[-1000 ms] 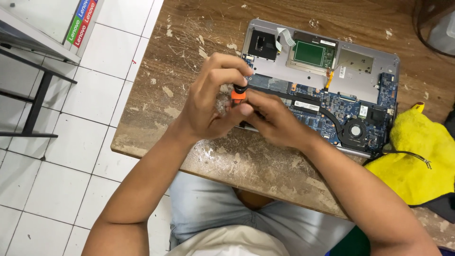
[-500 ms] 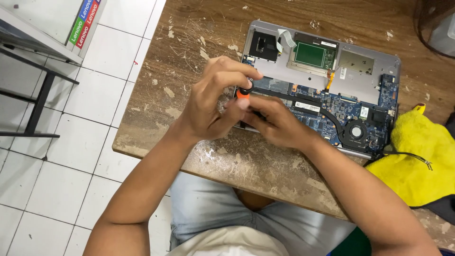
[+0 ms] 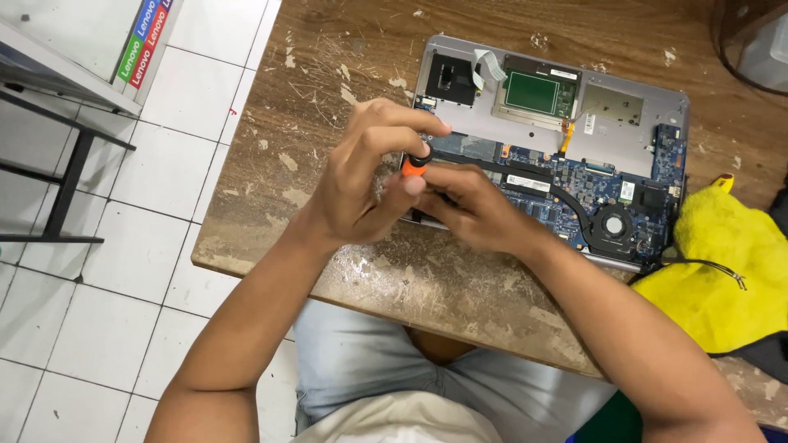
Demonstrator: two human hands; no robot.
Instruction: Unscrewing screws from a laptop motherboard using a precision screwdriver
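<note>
An opened silver laptop (image 3: 636, 107) lies bottom-up on the worn wooden table (image 3: 328, 66), its blue circuit board and round fan exposed. My left hand (image 3: 365, 180) is curled over the black-capped top of a small orange screwdriver (image 3: 414, 162), standing upright at the laptop's near left corner. My right hand (image 3: 468, 205) pinches the screwdriver's lower part from the right, its fingers resting on the laptop's edge. The tool's tip is hidden behind my fingers.
A yellow cloth (image 3: 722, 262) with a thin black cable lies to the right of the laptop. A dark container (image 3: 755, 41) stands at the table's far right corner. White floor tiles and a metal shelf frame (image 3: 66, 180) are on the left.
My hands stay together on the screwdriver. The left fingers have shifted slightly around the tool's top. The laptop has not moved.
</note>
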